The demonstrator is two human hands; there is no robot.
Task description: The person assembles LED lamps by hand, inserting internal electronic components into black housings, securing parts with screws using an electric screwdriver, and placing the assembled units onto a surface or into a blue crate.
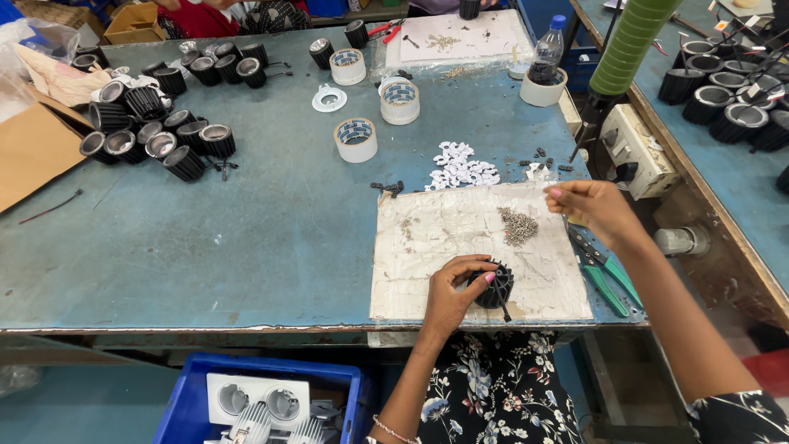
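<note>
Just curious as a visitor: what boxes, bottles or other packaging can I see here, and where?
Cardboard box: far left corner, brown, open.
Flattened cardboard: left edge, brown.
Plastic bottle: far right of bench, clear, blue cap, dark contents.
Blue crate: below the bench, rectangular, holding white parts.

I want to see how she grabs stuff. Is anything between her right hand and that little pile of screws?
Nothing visible. The right hand hovers just right of the screw pile, with only bare worn mat between them. The left hand holds the black finned housing, nearer the table's front edge.
</note>
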